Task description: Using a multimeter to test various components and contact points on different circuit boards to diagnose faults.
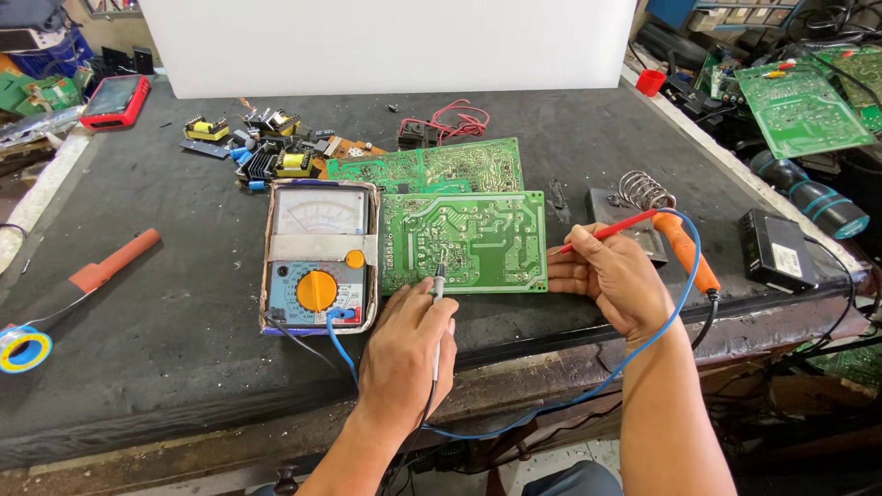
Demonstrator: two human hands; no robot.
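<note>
Down on the dark tabletop (165, 303), the left hand (404, 354) is gripping a black probe (438, 287) between thumb and fingers, its tip touching the near part of a green circuit board (478, 241) that is lying flat in the middle. The right hand (614, 280) is resting at the board's right edge, fingers touching that edge, while pinching a red probe (611, 228) that is pointing left toward the board. An analog multimeter (319, 257) with an orange dial is sitting just left of the board, touching it or nearly so, and blue and black leads are running from its near end toward the hands. A second green board (432, 167) is lying just beyond the first. An orange-handled soldering iron (691, 253) is lying right of the right hand, near a coiled wire stand (643, 190). A black box (776, 250) is sitting further right. At far left a red-handled tool (115, 262) and a roll of tape (23, 349) are lying well apart from the hands.
</note>
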